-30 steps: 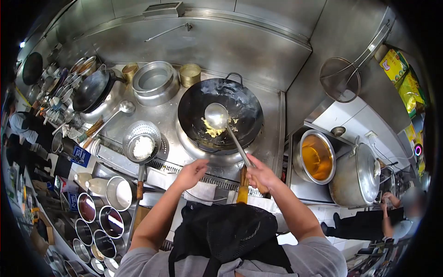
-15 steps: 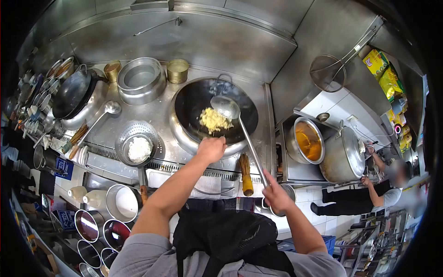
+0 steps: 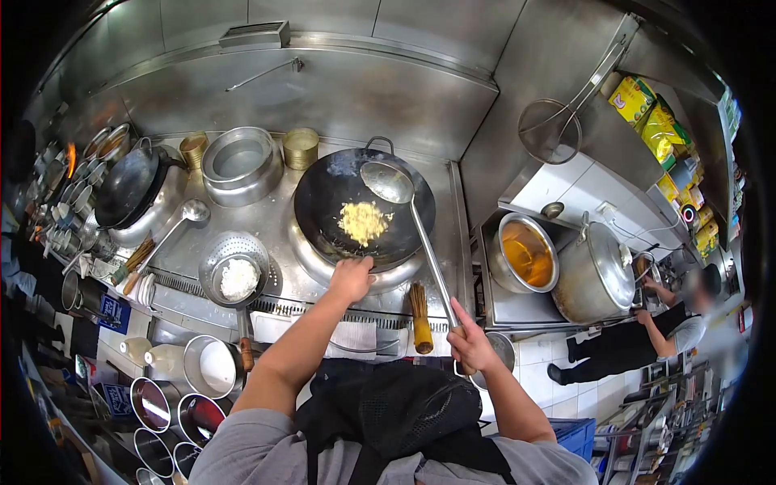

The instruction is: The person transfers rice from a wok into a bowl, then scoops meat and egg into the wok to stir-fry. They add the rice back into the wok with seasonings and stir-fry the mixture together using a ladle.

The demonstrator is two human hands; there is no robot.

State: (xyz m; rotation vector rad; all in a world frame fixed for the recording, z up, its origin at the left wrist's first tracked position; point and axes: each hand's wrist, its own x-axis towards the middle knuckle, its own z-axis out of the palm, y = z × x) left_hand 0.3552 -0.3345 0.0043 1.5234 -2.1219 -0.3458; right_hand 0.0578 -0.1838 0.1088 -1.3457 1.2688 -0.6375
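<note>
At the near rim of a black wok (image 3: 323, 179), my left hand (image 3: 352, 280) is closed; the exact grip is partly hidden under the fingers. The wok sits over a round metal burner ring (image 3: 303, 263), slightly tilted. Yellow scrambled egg pieces (image 3: 364, 223) lie in its middle, with faint smoke at the back. My right hand (image 3: 471, 343) is wrapped round the long handle of a metal ladle (image 3: 387, 182). The ladle's bowl hangs over the far part of the wok, apart from the egg.
A perforated strainer (image 3: 214, 260) holds white rice (image 3: 239, 280) to the left. A bamboo brush (image 3: 420, 323) lies near the front edge. To the right stand a bowl of orange liquid (image 3: 529, 252) and a lidded pot (image 3: 598, 271). A co-worker (image 3: 647, 331) stands beyond.
The wok has shifted up off its earlier seat and tilted. The ladle's bowl has come away from the egg, which lies more bunched. My view has shifted slightly.
</note>
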